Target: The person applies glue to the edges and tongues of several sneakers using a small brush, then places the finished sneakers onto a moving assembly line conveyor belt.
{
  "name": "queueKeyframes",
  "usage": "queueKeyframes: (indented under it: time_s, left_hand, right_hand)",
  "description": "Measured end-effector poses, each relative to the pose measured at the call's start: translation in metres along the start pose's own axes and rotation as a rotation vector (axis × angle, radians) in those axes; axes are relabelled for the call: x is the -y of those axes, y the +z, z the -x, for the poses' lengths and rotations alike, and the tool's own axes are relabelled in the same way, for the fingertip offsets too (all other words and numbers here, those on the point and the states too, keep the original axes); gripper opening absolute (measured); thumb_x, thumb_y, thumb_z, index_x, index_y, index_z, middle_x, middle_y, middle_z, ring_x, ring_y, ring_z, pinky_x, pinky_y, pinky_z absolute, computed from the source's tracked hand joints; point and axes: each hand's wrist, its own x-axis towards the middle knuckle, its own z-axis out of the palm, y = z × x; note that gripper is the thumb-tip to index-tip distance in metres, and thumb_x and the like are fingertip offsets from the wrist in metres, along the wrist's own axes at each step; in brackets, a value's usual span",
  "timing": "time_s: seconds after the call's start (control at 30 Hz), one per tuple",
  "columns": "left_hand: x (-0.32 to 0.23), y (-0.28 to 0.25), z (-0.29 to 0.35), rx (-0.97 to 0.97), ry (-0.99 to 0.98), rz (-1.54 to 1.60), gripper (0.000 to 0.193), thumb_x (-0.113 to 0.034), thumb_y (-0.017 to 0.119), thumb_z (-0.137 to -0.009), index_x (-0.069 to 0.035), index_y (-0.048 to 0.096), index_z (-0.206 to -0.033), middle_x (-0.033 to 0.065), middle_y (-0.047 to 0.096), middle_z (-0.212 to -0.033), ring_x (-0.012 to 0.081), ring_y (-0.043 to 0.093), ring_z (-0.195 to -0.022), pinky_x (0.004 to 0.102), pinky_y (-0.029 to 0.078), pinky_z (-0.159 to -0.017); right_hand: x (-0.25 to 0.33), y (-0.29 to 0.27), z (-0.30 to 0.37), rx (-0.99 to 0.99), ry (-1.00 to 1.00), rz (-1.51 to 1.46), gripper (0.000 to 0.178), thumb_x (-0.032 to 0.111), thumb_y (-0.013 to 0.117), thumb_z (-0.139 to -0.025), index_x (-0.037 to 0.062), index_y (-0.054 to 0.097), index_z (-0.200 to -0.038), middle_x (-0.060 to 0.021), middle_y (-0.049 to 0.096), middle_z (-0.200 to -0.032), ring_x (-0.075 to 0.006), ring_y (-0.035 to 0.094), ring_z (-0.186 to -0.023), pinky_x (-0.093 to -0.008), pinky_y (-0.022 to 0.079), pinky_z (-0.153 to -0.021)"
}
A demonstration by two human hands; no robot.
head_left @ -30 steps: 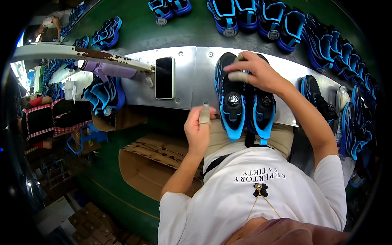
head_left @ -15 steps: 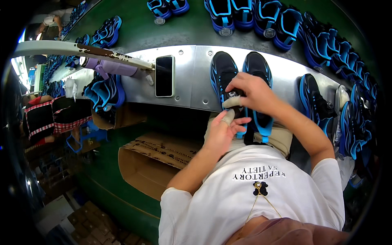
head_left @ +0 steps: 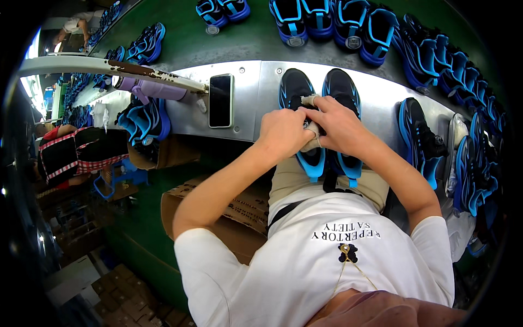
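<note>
A pair of black and blue sneakers lies on the metal bench edge in front of me, toes pointing away: the left sneaker (head_left: 297,82) and the right sneaker (head_left: 342,87). Over the lacing of the left sneaker my two hands meet. My left hand (head_left: 284,131) is closed, its fingertips tucked in at the tongue. From the other side my right hand (head_left: 342,124) reaches in, fingers bent and pressed together against the left one. Beige coverings wrap some fingers. What the fingertips pinch is hidden beneath them.
A phone (head_left: 220,101) lies on the metal bench (head_left: 248,109), left of the sneakers. Beyond it are a purple bottle (head_left: 158,89) and a chipped metal bar (head_left: 131,70). More sneakers (head_left: 348,24) line the green belt. Below left stands a cardboard box (head_left: 239,212); a person (head_left: 81,155) sits farther left.
My left hand has moved up and forward from the heel opening to the lacing, and its spread fingers have closed. My right hand has shifted slightly, now meeting the left.
</note>
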Motion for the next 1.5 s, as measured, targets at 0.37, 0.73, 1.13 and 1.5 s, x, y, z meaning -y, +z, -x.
queueKeyframes:
  time_s: [0.37, 0.73, 1.13, 1.5]
  left_hand:
    - [-0.003, -0.003, 0.001, 0.01, -0.022, 0.092, 0.031, -0.033, 0.063, -0.078, -0.007, 0.07, -0.093, 0.0155, 0.065, -0.068, 0.0372, 0.063, -0.066, 0.0461, 0.05, -0.062]
    - [-0.012, 0.038, 0.093, 0.083, -0.571, 1.726, 0.026, -0.02, 0.048, -0.099, 0.003, 0.055, -0.111, 0.0162, 0.064, -0.108, 0.0189, 0.064, -0.077, 0.0256, 0.048, -0.057]
    - [-0.019, 0.058, 0.08, 0.022, -0.365, 2.07, 0.034, -0.006, 0.047, -0.096, 0.005, 0.046, -0.128, 0.0136, 0.055, -0.12, 0.0255, 0.059, -0.108, 0.0271, 0.053, -0.073]
    - [-0.05, 0.055, 0.082, -0.092, 0.262, 0.277, 0.064, -0.023, 0.071, -0.074, -0.018, 0.051, -0.135, 0.028, 0.05, -0.119, 0.0417, 0.044, -0.111, 0.0479, 0.033, -0.097]
  right_hand:
    - [-0.005, 0.003, 0.003, -0.076, -0.043, -0.075, 0.061, 0.021, 0.08, -0.065, 0.0081, 0.06, -0.121, -0.0137, 0.057, -0.117, -0.032, 0.056, -0.105, -0.0393, 0.047, -0.091]
    - [-0.002, -0.017, -0.008, 0.067, -0.143, -0.276, 0.045, 0.02, 0.077, -0.073, 0.0115, 0.066, -0.116, -0.0113, 0.055, -0.092, -0.0267, 0.058, -0.086, -0.0355, 0.047, -0.077]
    - [0.013, -0.001, 0.003, -0.129, 0.048, -0.102, 0.021, 0.017, 0.07, -0.077, 0.0083, 0.067, -0.096, -0.0076, 0.06, -0.082, -0.0287, 0.061, -0.078, -0.0384, 0.049, -0.067]
    - [-0.036, -0.079, 0.041, 0.076, 0.254, -0.302, 0.033, 0.023, 0.074, -0.079, 0.0132, 0.071, -0.109, -0.0044, 0.052, -0.083, -0.0169, 0.054, -0.083, -0.0298, 0.045, -0.073]
